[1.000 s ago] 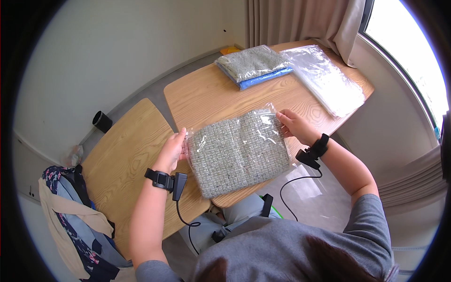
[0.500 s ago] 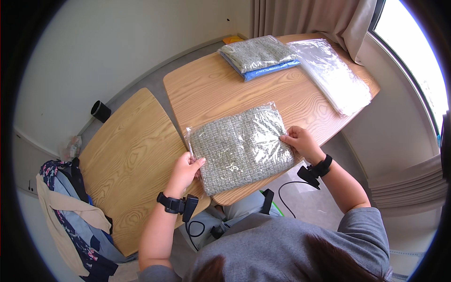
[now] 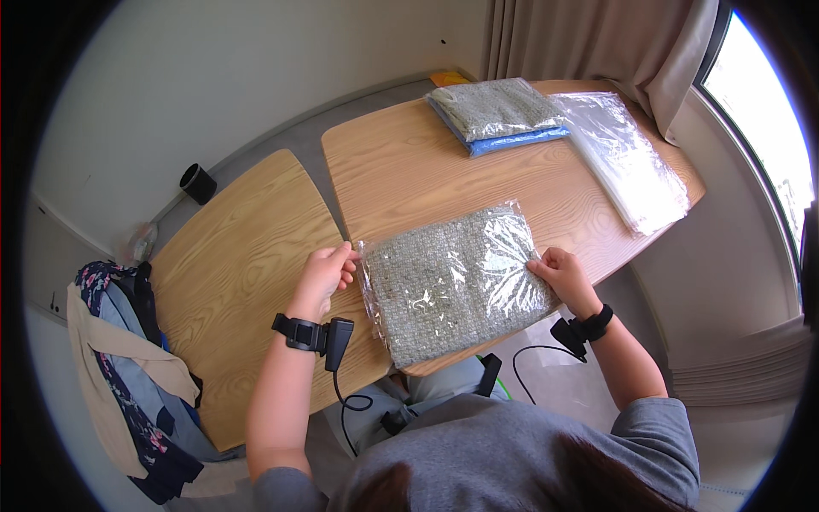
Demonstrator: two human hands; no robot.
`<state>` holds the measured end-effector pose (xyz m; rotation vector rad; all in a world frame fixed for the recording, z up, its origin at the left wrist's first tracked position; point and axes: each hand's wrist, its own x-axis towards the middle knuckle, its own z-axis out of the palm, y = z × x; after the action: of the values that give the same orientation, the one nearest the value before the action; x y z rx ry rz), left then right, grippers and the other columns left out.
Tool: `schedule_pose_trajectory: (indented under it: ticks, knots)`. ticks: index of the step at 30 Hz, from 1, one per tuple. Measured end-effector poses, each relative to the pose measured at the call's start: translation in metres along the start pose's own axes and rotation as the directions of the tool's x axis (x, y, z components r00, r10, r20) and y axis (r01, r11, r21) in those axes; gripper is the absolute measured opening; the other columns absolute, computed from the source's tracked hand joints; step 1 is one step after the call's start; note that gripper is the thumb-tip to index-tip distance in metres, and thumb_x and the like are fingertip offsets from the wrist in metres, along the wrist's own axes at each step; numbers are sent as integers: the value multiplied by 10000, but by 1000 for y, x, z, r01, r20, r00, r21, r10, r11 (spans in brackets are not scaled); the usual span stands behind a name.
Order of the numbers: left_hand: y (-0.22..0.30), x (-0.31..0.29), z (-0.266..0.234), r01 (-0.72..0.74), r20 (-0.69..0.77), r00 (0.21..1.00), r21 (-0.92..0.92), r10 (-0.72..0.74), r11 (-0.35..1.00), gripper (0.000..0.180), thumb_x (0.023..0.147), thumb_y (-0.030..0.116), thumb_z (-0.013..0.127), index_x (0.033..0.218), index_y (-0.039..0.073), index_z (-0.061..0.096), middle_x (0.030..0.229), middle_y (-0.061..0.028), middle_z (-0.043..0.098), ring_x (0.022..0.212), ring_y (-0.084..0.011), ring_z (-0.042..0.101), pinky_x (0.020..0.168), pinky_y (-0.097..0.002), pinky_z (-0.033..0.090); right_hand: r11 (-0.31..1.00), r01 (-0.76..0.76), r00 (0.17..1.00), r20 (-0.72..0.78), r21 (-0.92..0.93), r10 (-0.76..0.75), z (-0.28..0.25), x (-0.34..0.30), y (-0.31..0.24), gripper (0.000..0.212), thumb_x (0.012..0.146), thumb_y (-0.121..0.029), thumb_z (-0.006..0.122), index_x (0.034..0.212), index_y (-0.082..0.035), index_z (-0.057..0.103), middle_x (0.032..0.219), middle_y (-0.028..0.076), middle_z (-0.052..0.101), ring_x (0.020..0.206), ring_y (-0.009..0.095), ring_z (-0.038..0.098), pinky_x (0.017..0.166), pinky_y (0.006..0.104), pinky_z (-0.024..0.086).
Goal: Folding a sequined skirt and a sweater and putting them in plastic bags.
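Slip risk: the slick clear bag of grey cloth [image 3: 444, 290] could have slid off the near edge of the right worktop [image 3: 409, 179] if the right pinch loosened.
Bag's place: at that worktop's near-left corner.
Right hand [image 3: 566, 276]: pinched the bag's right side, thumb on top.
Left hand [image 3: 324, 275]: fingers curled at the bag's far-left corner; I couldn't tell whether they gripped.

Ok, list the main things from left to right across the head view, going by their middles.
Heaped clothes → left hand → bagged grey fabric → right hand → clear plastic bags → bright window.
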<state>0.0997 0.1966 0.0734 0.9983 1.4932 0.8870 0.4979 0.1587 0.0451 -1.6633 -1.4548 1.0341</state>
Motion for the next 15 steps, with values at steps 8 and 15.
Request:
schedule_pose_trajectory:
  ticks: [8, 15]
  knots:
    - [-10, 18, 11, 166, 85, 986, -384, -144, 908, 258, 887, 315, 625, 798, 81, 563, 630, 54, 456, 455, -36, 340, 371, -171, 242, 998, -22, 1000, 22, 67, 20, 1, -1, 1, 310, 810, -210, 725, 668, -53, 499, 561, -45, 444, 504, 46, 390, 433, 232, 302]
    - [-30, 29, 4, 124, -5, 988, -557, -153, 821, 176, 867, 270, 631, 805, 120, 563, 687, 61, 462, 488, -36, 344, 400, -190, 249, 997, -9, 999, 51, 75, 5, -1, -3, -3, 273, 831, -181, 706, 692, -51, 511, 593, -57, 463, 528, 26, 398, 453, 201, 309]
